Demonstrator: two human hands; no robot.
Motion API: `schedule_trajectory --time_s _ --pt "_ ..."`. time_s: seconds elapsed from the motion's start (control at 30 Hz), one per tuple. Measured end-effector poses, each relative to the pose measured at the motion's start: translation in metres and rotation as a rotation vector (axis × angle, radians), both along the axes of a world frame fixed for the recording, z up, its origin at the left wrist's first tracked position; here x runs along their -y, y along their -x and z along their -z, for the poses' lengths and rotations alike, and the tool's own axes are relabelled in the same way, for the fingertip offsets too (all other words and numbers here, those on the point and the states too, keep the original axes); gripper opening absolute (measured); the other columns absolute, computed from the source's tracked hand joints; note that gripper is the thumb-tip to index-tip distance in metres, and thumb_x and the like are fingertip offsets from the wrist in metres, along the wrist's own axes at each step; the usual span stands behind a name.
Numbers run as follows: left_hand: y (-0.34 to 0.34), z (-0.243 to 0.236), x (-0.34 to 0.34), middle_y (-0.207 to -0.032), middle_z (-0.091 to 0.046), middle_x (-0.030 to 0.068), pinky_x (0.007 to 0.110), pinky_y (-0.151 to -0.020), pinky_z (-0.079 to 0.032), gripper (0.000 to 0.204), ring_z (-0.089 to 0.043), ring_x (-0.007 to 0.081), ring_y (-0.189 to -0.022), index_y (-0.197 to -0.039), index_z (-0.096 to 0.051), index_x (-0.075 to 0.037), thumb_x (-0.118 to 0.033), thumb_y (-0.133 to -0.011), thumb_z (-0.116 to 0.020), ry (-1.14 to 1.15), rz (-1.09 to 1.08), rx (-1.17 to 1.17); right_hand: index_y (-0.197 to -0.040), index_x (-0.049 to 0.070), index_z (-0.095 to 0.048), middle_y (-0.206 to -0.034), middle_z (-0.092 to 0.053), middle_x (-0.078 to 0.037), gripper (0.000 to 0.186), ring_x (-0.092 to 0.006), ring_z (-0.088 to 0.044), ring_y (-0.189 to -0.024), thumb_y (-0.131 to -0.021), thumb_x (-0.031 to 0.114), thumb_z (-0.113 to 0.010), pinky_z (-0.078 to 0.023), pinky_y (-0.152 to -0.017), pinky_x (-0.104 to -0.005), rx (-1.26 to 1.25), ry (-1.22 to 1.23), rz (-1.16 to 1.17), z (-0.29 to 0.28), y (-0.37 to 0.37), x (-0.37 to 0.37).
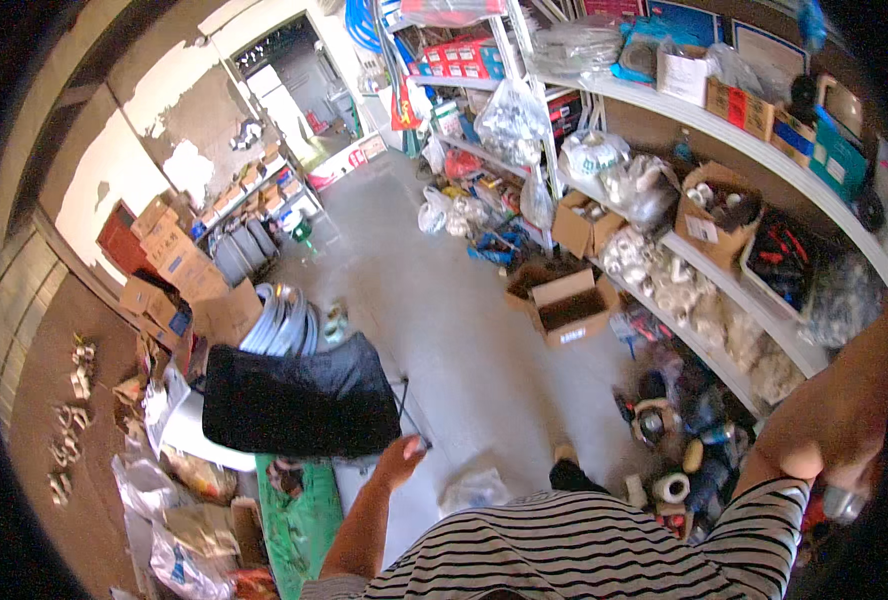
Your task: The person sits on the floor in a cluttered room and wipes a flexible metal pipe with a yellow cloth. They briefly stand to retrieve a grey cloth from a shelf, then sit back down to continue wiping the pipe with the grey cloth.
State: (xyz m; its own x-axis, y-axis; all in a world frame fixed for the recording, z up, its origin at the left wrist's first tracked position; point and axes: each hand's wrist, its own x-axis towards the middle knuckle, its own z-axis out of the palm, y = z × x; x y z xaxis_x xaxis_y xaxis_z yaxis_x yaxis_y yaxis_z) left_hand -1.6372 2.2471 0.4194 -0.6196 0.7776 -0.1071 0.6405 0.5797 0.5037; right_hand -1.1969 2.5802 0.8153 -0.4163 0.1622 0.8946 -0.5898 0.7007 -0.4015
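My left hand is closed at the end of a thin dark rod on the frame of a black fabric folding chair. The chair's broad black panel stands at the left, among bags and coiled hose. My right forearm is bent upward at the right rim, beside the shelves, and its hand is out of the picture. Below the chair lies a green sack.
Long shelves with boxes and bagged fittings run along the right. An open cardboard box sits on the floor before them. Loose parts and rolls lie by my right foot. Coiled hose and stacked cartons line the left; a doorway is at the back.
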Motion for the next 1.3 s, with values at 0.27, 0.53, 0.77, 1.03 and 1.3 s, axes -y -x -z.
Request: schedule_trajectory --time_s 0.27,0.53,0.77,1.03,1.3 --pt "0.074 0.131 0.045 -0.106 -0.059 0.0148 0.034 -0.082 -0.043 0.046 -0.054 0.0255 -0.098 -0.114 -0.052 -0.001 -0.037 -0.085 -0.055 0.502 -0.696 0.623 -0.108 0.002 -0.058 -0.103 -0.06 -0.016 0.037 -0.0291 -0.06 -0.09 -0.073 0.011 -0.067 -0.049 -0.078 -0.0368 0.152 -0.102 0.395 0.127 0.308 -0.171" --pt "0.21 0.145 -0.04 -0.096 -0.06 0.0104 0.031 -0.07 -0.044 0.038 -0.054 0.0199 -0.084 -0.112 -0.054 -0.003 -0.03 -0.085 -0.056 0.396 -0.812 0.702 -0.134 0.012 -0.036 -0.115 -0.055 -0.018 0.075 -0.0334 -0.054 -0.105 -0.074 0.042 -0.068 -0.045 -0.085 -0.0438 1.659 -0.566 -0.066 0.286 0.524 -0.267" --pt "0.359 0.098 -0.192 -0.088 -0.061 0.0066 0.028 -0.059 -0.044 0.032 -0.054 0.015 -0.071 -0.111 -0.055 -0.005 -0.023 -0.084 -0.058 -0.365 -0.907 1.023 -0.124 0.007 -0.047 -0.11 -0.058 -0.019 0.058 -0.0351 -0.057 -0.097 -0.078 0.039 -0.064 -0.046 -0.081 -0.0448 1.739 -0.521 -0.109 0.358 0.614 -0.346" --pt "0.278 0.163 -0.16 -0.114 -0.056 0.0177 0.037 -0.088 -0.043 0.047 -0.053 0.029 -0.105 -0.118 -0.05 -0.001 -0.026 -0.08 -0.063 0.327 -0.419 0.18 -0.128 0.007 -0.042 -0.113 -0.057 -0.018 0.06 -0.0348 -0.054 -0.104 -0.078 0.032 -0.063 -0.044 -0.086 -0.0447 1.691 -0.725 -0.467 0.455 0.683 -0.406" --pt "0.236 0.147 -0.246 -0.114 -0.056 0.0195 0.039 -0.091 -0.042 0.046 -0.053 0.0333 -0.107 -0.114 -0.053 -0.002 -0.03 -0.078 -0.06 0.017 -1.3 0.714 -0.127 0.005 -0.042 -0.114 -0.054 -0.02 0.058 -0.0341 -0.053 -0.106 -0.08 0.033 -0.062 -0.043 -0.086 -0.0447 1.409 -0.998 -0.644 0.427 0.786 -0.422"
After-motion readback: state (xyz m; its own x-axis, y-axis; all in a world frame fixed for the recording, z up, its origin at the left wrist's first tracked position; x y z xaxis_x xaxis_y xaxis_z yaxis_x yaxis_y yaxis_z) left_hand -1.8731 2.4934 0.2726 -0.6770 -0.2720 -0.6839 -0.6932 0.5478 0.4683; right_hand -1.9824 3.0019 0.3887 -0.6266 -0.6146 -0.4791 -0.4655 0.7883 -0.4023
